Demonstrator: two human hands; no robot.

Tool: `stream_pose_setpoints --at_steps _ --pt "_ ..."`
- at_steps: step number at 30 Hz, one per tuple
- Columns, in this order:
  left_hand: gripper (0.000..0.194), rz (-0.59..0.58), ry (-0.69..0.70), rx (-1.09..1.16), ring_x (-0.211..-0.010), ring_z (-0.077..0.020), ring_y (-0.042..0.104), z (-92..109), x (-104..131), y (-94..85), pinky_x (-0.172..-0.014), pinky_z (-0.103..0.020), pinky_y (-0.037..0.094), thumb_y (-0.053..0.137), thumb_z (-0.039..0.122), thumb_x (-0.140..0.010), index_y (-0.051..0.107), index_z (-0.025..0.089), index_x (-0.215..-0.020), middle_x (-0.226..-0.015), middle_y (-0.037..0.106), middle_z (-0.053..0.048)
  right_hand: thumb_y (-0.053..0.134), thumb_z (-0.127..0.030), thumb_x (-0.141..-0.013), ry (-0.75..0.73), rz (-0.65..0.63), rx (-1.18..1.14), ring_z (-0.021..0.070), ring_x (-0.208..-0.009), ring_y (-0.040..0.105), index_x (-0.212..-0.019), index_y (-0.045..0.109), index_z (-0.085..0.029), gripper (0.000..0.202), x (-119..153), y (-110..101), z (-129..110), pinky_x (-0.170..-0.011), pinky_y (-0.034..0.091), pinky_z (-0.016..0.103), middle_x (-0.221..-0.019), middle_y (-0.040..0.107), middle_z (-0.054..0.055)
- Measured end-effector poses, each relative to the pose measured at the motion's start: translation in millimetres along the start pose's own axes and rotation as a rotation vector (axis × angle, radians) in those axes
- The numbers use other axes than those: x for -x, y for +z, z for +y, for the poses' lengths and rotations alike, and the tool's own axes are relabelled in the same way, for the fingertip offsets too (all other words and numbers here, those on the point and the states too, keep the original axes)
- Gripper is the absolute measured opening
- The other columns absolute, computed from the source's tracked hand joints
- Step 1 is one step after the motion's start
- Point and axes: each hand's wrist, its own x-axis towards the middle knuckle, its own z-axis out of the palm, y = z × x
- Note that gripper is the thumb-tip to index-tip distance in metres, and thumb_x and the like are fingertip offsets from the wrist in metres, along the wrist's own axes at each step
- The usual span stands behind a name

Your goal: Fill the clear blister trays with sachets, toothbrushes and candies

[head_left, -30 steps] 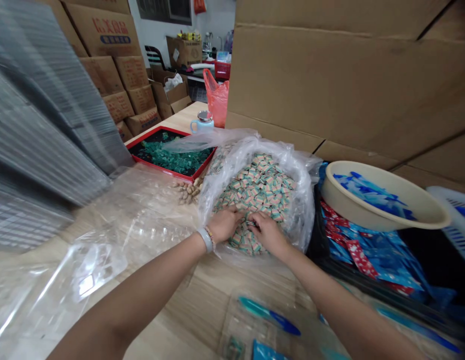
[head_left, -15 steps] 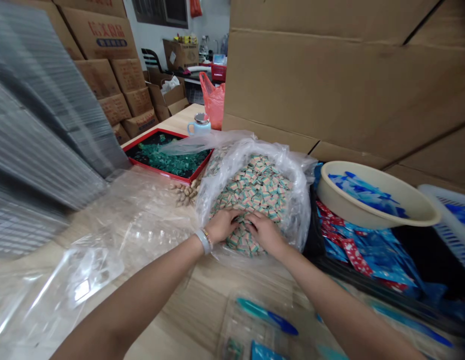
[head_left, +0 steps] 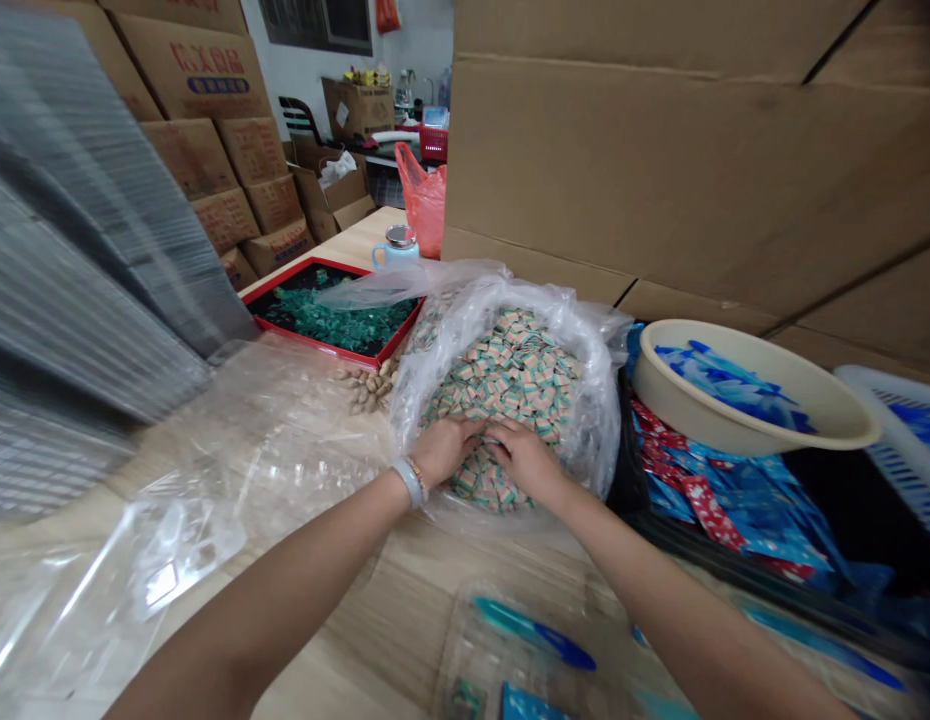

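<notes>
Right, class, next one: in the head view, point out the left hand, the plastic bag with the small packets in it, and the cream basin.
Left hand (head_left: 441, 450): head view, back of the hand.
Plastic bag (head_left: 601, 410): head view, crumpled side wall.
Cream basin (head_left: 682, 410): head view, outer wall.

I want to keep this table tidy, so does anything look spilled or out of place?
Possibly the peanut-like pieces: they lie loose between the red-rimmed tray and the plastic bag, outside both. The bag's flap also overhangs the tray's edge, which looks untidy.
</notes>
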Motion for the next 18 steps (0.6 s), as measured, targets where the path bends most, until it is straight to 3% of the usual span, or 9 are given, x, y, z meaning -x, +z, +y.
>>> stream_pose_setpoints --at_steps 3,7,11,15,18 --pt "0.035 0.011 -0.06 -0.024 -0.089 -0.0147 0.054 -1.3 0.2 -2.7 -0.079 -0.025 0.041 0.041 0.016 -0.079 0.052 0.022 -0.112 -0.102 0.06 -0.004 0.045 -0.012 -0.077 0.045 0.001 -0.006 0.0151 -0.085 0.051 -0.089 0.06 -0.019 0.021 4.2 -0.5 0.5 -0.077 0.039 0.027 -0.091 0.056 0.006" --pt "0.027 -0.103 -0.055 -0.062 -0.082 -0.0146 0.055 -3.2 0.8 -9.3 -0.076 -0.024 0.042 0.04 0.015 -0.079 0.064 0.019 -0.089 -0.087 0.062 -0.005 0.045 -0.012 -0.076 0.066 -0.025 0.057 0.0167 -0.081 0.052 -0.086 0.062 -0.02 0.021 8.9 -2.9 0.1 -0.075 0.039 0.027 -0.084 0.056 0.006" --pt "0.025 -0.139 -0.051 -0.041 -0.084 -0.015 0.055 -4.9 5.6 -14.8 -0.077 -0.023 0.042 0.045 0.013 -0.074 0.064 0.019 -0.089 -0.091 0.061 -0.005 0.045 -0.012 -0.075 0.118 0.005 0.065 0.0181 -0.08 0.052 -0.086 0.063 -0.017 0.021 9.6 -9.5 5.8 -0.073 0.039 0.028 -0.083 0.058 0.007" --pt "0.023 -0.063 -0.088 -0.031 -0.08 -0.0153 0.055 -5.3 5.6 -18.0 -0.076 -0.024 0.042 0.045 0.011 -0.073 0.064 0.014 -0.086 -0.084 0.062 -0.006 0.046 -0.012 -0.075 0.15 0.08 -0.083 0.0172 -0.083 0.053 -0.09 0.061 -0.013 0.022 2.4 -17.7 13.6 -0.075 0.04 0.027 -0.088 0.06 0.008" --pt "0.023 0.015 -0.124 -0.04 -0.08 -0.0156 0.055 -3.7 0.5 -18.0 -0.076 -0.025 0.042 0.043 0.011 -0.074 0.064 0.014 -0.083 -0.082 0.062 -0.006 0.047 -0.013 -0.074 0.111 -0.031 -0.186 0.0157 -0.079 0.055 -0.09 0.062 -0.015 0.022 -10.2 -17.8 14.8 -0.072 0.041 0.026 -0.085 0.062 0.006"
